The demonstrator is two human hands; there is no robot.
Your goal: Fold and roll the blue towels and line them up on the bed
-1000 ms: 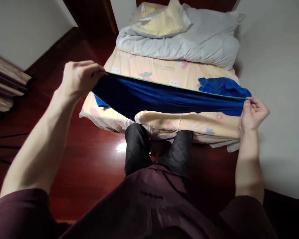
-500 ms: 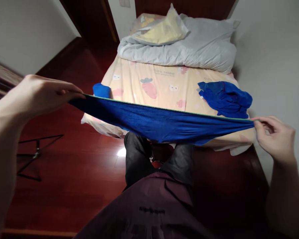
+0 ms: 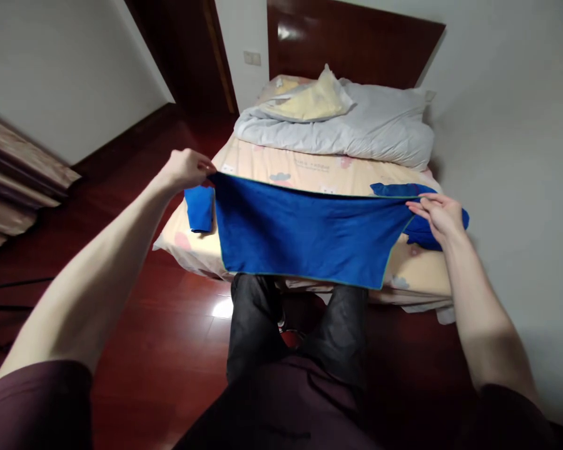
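A blue towel (image 3: 304,228) with a thin green edging hangs spread out between my hands, above the near end of the bed. My left hand (image 3: 190,169) pinches its upper left corner, and my right hand (image 3: 438,214) grips the upper right corner between thumb and fingers. Just below my left hand, a folded blue cloth (image 3: 199,209) lies on the bed's left side. Behind my right hand is a crumpled blue cloth pile (image 3: 425,234), partly hidden by the hand and the towel.
The bed (image 3: 244,156) has a peach sheet with printed patterns. A grey quilt (image 3: 380,131) and a pale yellow pillow (image 3: 314,103) lie at its head, before a dark wooden headboard (image 3: 356,40). Curtains (image 3: 16,181) hang at left; a white wall (image 3: 511,156) stands at right.
Both hands have moved forward over the bed and closer together. The towel, earlier pulled taut and seen narrow, now hangs open with its lower edge showing. My view has tilted up.
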